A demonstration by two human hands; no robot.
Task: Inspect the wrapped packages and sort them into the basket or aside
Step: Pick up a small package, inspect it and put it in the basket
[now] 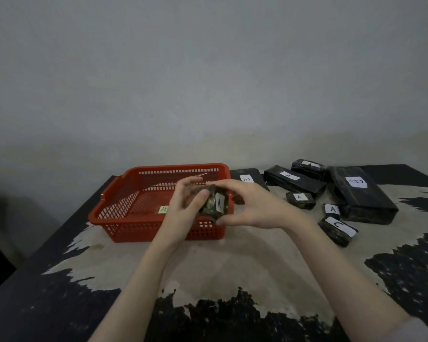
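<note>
While our left hand (188, 201) and right hand (252, 208) both pinch the small wrapped package (214, 203) above the red basket (124, 206), we judge it light, with slippery crinkly film, best held by its edges.

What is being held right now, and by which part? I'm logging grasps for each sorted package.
A small dark plastic-wrapped package with a white label, held above the red plastic basket: left hand grips its left end, right hand pinches its right side.

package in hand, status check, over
Left hand and right hand both grip small wrapped package. Held over red basket. Nothing blocking.
</note>
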